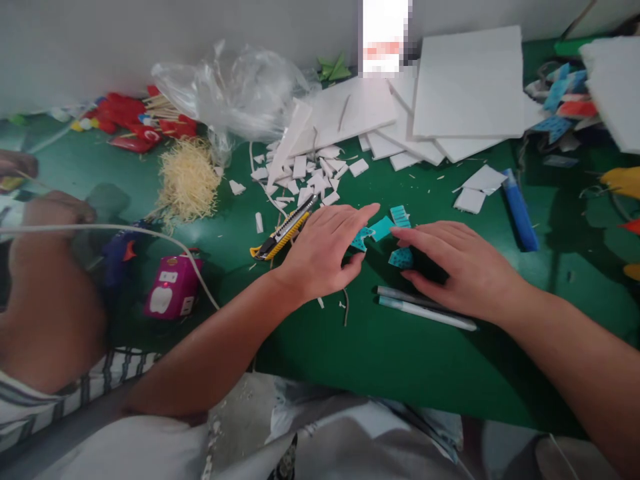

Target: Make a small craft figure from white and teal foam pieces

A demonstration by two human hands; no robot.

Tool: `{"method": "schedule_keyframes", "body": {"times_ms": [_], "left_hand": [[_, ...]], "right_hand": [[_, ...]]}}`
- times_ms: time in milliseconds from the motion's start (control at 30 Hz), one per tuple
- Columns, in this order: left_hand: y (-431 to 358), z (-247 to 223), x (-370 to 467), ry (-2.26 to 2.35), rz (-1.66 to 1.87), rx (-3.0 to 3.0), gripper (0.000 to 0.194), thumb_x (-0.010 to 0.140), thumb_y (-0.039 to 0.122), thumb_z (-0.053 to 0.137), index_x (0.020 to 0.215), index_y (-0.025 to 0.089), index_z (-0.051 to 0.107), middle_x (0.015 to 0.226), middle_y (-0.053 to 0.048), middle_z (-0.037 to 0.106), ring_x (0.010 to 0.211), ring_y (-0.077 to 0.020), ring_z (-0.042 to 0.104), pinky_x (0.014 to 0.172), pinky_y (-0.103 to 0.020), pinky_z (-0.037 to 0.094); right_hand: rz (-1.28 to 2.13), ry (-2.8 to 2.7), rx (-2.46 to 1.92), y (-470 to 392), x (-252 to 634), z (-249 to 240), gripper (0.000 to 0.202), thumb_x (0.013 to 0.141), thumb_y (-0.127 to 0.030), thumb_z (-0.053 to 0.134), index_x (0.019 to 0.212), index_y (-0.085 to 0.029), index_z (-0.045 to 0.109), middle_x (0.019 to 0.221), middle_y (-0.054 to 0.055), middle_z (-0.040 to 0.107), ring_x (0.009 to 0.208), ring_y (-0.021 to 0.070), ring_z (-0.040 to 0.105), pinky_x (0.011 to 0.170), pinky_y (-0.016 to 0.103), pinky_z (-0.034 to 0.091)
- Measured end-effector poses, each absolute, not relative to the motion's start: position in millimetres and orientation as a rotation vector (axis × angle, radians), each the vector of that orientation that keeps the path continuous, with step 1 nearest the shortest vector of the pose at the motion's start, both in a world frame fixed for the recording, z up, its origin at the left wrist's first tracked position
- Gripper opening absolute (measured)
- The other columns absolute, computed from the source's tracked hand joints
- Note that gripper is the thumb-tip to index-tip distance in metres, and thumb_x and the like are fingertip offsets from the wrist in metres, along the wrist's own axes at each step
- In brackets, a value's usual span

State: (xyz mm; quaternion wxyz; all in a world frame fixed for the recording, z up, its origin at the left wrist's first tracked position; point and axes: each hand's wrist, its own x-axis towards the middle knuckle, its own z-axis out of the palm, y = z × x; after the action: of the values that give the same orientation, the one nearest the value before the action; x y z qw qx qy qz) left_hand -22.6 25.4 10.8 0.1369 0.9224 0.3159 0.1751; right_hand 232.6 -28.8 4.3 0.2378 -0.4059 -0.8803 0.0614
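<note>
Small teal pieces lie on the green table between my hands; I cannot make out their material. My left hand (325,248) is low over the table, thumb and index finger apart, beside a dotted teal piece (359,239). My right hand (453,261) has its fingers spread around another dotted teal piece (401,258), not visibly gripping it. A plain teal piece (381,229) and a striped teal piece (400,215) lie between the fingertips. Left of my left hand lies a yellow and black utility knife (285,233). Two pens (427,313) lie below my right hand.
White foam boards (467,87) are stacked at the back, with foam scraps (313,175) before them. A blue marker (520,212) lies right. Left are a magenta box (173,287), a white cord (100,229), straw-like shreds (187,180) and another person's arm (50,293).
</note>
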Motion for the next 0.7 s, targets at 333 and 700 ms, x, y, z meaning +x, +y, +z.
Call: {"method": "schedule_keyframes", "body": {"times_ms": [333, 700], "left_hand": [[19.0, 16.6, -29.4, 0.653, 0.355, 2.656, 0.056, 0.091, 0.013, 0.052, 0.146, 0.014, 0.044, 0.129, -0.012, 0.068, 0.124, -0.0255, 0.060, 0.112, -0.046, 0.043], [16.3, 15.4, -29.6, 0.719, 0.596, 2.725, 0.044, 0.098, 0.022, 0.057, 0.140, 0.011, 0.051, 0.128, -0.014, 0.070, 0.124, -0.0267, 0.063, 0.111, -0.046, 0.046]], "right_hand": [[0.139, -2.379, -1.182, -30.2, 234.6, 6.3, 0.055, 0.093, -0.020, 0.062, 0.146, -0.024, 0.048, 0.111, 0.008, 0.077, 0.097, 0.0246, 0.074, 0.077, 0.039, 0.062], [0.205, -2.314, -1.167, -31.5, 234.6, 5.4, 0.052, 0.093, -0.019, 0.063, 0.143, -0.021, 0.049, 0.114, 0.010, 0.075, 0.098, 0.0202, 0.074, 0.078, 0.032, 0.064]]}}
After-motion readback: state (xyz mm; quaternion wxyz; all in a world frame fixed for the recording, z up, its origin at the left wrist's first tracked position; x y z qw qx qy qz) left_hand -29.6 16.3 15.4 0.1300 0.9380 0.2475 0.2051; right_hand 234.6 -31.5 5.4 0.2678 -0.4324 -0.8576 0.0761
